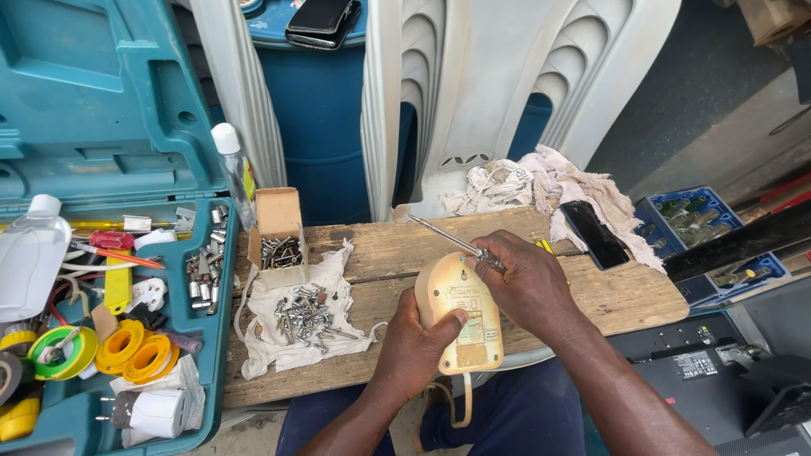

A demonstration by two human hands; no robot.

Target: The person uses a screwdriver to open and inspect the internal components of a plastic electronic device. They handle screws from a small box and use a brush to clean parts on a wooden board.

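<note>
The left hand point(411, 346) is closed around the near side of a cream plastic casing point(460, 312), thumb pressed on its label. The casing stands tilted on the near edge of the wooden tabletop point(625, 300), its cord hanging down. Beyond the casing's top, the right hand point(528, 283) pinches a screwdriver point(448, 239) whose tip meets the casing. The tip could slip and gouge the plastic or jab the left thumb. A freed screw might roll off. Left of the casing, loose screws point(306, 319) lie on a cloth point(338, 350).
</note>
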